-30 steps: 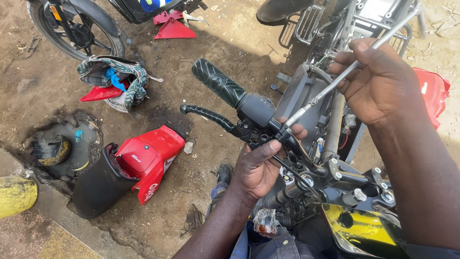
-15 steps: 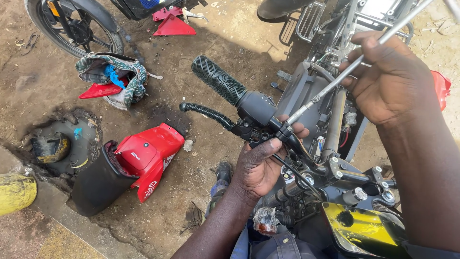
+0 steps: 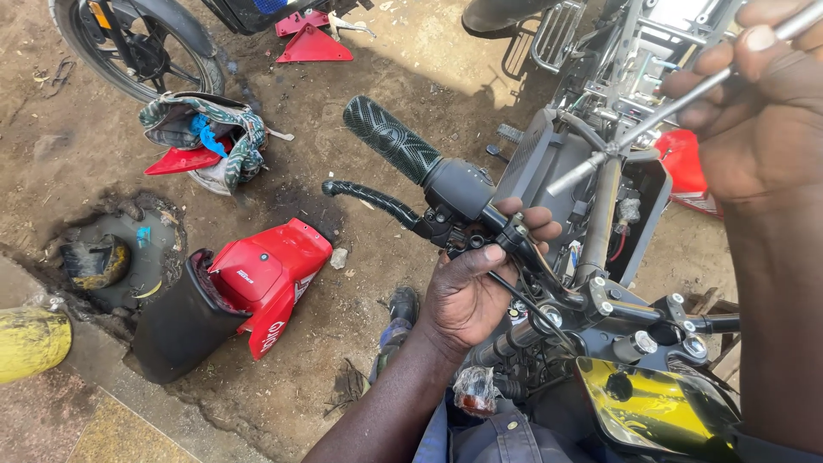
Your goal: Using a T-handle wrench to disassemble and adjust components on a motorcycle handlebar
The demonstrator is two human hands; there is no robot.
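The left hand (image 3: 467,291) is closed around the motorcycle's handlebar (image 3: 514,244) just inboard of the black switch housing (image 3: 454,189), thumb on the near side and fingers curled over the top of the bar. Beyond the housing the ribbed black grip (image 3: 390,137) points up and to the left, and the black lever (image 3: 369,197) runs below it, apart from the hand. The right hand (image 3: 754,111) is up at the top right, fingers wrapped tightly around a long silver cross-shaped wrench (image 3: 651,116); the wrench slants down to the left over the grey frame (image 3: 549,163) of the bike, its lower tip near the frame. The yellow fuel tank (image 3: 651,403) sits at the bottom right. On the dirt ground (image 3: 411,77) to the left lie a red body panel (image 3: 266,274) leaning on a black seat piece (image 3: 176,321), a bundle of cloth (image 3: 210,141) over another red part, and a second motorcycle's wheel (image 3: 129,43) near the top left corner.
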